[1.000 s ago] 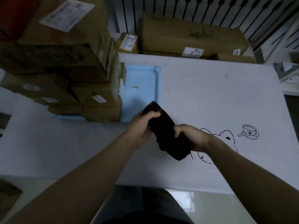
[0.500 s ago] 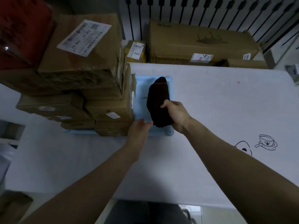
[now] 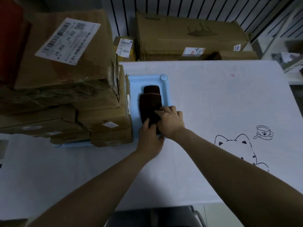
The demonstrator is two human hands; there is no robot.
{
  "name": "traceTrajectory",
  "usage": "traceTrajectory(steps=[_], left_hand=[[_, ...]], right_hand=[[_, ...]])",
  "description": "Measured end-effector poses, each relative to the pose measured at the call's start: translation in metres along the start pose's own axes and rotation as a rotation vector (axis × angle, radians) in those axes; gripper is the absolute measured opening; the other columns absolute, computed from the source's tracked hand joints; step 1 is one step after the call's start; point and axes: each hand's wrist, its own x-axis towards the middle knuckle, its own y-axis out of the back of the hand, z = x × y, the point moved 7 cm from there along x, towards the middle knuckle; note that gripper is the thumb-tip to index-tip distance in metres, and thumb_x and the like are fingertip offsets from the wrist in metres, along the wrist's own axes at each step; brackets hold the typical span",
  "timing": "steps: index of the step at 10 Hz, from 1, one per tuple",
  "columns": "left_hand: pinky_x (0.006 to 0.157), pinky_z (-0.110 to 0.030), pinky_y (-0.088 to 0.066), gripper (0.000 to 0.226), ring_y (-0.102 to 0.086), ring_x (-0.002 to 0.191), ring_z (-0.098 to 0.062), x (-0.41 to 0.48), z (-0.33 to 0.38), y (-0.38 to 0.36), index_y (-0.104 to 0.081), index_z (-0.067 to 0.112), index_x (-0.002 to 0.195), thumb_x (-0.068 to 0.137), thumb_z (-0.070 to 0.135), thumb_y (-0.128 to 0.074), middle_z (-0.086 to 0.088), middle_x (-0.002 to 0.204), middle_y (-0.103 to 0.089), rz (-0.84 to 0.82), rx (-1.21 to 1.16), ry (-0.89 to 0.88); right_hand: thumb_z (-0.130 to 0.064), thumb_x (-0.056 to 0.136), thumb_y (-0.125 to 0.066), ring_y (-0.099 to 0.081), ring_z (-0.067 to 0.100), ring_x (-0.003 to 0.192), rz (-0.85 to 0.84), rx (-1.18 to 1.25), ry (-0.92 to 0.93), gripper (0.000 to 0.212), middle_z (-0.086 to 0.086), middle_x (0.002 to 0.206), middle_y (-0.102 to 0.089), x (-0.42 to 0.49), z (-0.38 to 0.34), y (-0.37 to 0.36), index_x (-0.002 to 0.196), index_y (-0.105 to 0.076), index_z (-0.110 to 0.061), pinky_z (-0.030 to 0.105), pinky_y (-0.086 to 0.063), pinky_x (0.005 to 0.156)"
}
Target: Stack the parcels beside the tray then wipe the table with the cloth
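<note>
A folded dark brown cloth (image 3: 150, 102) lies flat in the right part of the light blue tray (image 3: 164, 89). My right hand (image 3: 171, 122) rests with spread fingers on the cloth's near end. My left hand (image 3: 150, 140) touches the cloth's near edge from below, its fingertips on the fabric. A tall stack of brown cardboard parcels (image 3: 68, 89) covers the tray's left part and overhangs it. The white table (image 3: 221, 99) with a cat drawing spreads to the right.
A long cardboard box (image 3: 188, 36) and a small yellow parcel (image 3: 125, 48) stand behind the table's far edge, against a slatted wall. A cup drawing (image 3: 264, 132) marks the tablecloth at right. A dark chair seat (image 3: 154, 217) sits under the near edge.
Both hands carried the cloth from above the table into the tray and laid it flat; the left hand came back onto its near end.
</note>
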Motion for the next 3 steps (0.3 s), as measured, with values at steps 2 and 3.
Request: traceTrajectory(steps=[2, 3], left_hand=[[0.115, -0.032, -0.03, 0.038, -0.04, 0.136, -0.029, 0.003, 0.01, 0.021, -0.061, 0.007, 0.129, 0.091, 0.011, -0.062, -0.013, 0.15, -0.036, 0.055, 0.046, 0.084], [0.113, -0.035, -0.034, 0.039, -0.041, 0.136, -0.029, 0.003, 0.013, 0.029, -0.061, 0.009, 0.13, 0.091, 0.016, -0.064, -0.012, 0.15, -0.038, 0.127, 0.014, 0.155]], right_hand=[[-0.019, 0.095, -0.051, -0.035, 0.027, 0.133, -0.004, 0.301, -0.059, 0.044, 0.003, 0.143, -0.048, -0.01, 0.027, 0.005, 0.14, -0.055, -0.022, 0.038, -0.034, 0.105], [-0.019, 0.097, -0.055, -0.049, 0.029, 0.127, -0.031, 0.503, -0.113, 0.041, 0.008, 0.144, -0.047, -0.014, 0.05, 0.013, 0.138, -0.058, -0.018, 0.036, -0.043, 0.105]])
